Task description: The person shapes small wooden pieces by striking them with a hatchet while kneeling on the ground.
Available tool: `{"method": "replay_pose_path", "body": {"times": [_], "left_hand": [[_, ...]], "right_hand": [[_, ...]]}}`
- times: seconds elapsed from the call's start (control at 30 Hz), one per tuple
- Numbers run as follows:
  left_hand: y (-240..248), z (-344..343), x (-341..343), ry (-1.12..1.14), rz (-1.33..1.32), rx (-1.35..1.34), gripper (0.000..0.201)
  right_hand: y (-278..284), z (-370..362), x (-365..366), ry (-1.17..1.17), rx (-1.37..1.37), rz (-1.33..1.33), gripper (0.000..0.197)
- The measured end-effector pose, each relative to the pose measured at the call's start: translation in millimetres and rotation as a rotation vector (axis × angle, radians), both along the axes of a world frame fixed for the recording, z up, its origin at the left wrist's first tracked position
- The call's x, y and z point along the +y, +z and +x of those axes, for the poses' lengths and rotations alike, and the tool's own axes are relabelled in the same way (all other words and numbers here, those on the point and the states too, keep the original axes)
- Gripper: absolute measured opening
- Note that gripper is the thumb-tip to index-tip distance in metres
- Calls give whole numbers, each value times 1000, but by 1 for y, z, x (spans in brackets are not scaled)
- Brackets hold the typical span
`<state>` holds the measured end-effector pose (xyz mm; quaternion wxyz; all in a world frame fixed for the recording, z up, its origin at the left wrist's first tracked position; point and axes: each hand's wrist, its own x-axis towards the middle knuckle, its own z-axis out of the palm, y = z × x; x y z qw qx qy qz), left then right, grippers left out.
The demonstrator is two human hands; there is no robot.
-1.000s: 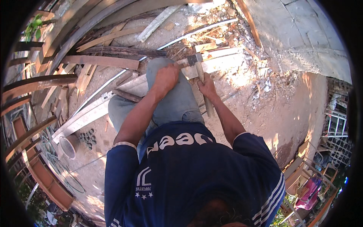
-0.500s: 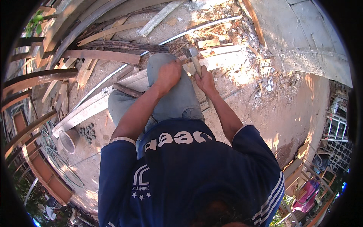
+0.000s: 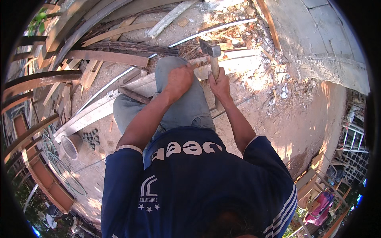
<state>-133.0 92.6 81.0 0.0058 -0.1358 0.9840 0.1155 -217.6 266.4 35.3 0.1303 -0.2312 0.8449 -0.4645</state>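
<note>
My right hand [image 3: 220, 84] is wrapped round the wooden handle of a hammer [image 3: 214, 65], whose squared metal head is raised above a long pale beam. The lower end of the handle sticks out below my fist. My left hand [image 3: 180, 80] is closed and rests by my bent knee, left of the hammer. Its fingertips are turned away toward the beam, and what they hold is hidden. The pale beam [image 3: 89, 115] runs slantwise across the ground, passing behind my grey-trousered leg. A short dark piece of wood [image 3: 135, 95] lies across it beside my thigh.
Stacked boards and timbers [image 3: 107, 58] crowd the left and far left. A bucket [image 3: 70, 147] and a green hose [image 3: 59, 168] are at lower left. Wood chips [image 3: 258, 75] litter the ground beyond my right hand. A concrete slab [image 3: 321, 43] fills the far right.
My right hand has shifted slightly right, and the hammer's head has risen and moved right, away from my left hand. The left hand has barely moved.
</note>
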Motion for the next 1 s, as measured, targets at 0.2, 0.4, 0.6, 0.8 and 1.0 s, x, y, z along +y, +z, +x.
{"method": "replay_pose_path", "body": {"times": [0.2,0.4,0.6,0.8,1.0], "left_hand": [[5,3,15,-34,-27,-33,17],[-5,6,20,11,63,20,13],[2,2,19,-4,3,2,14],[-5,13,27,-3,15,-49,14],[-2,4,22,3,-19,14,15]], "right_hand": [[-61,24,13,100,-29,294,31],[0,5,0,5,-87,143,29],[-36,25,10,-15,71,55,30],[-7,2,14,102,-99,198,29],[-32,22,4,29,-12,215,28]]}}
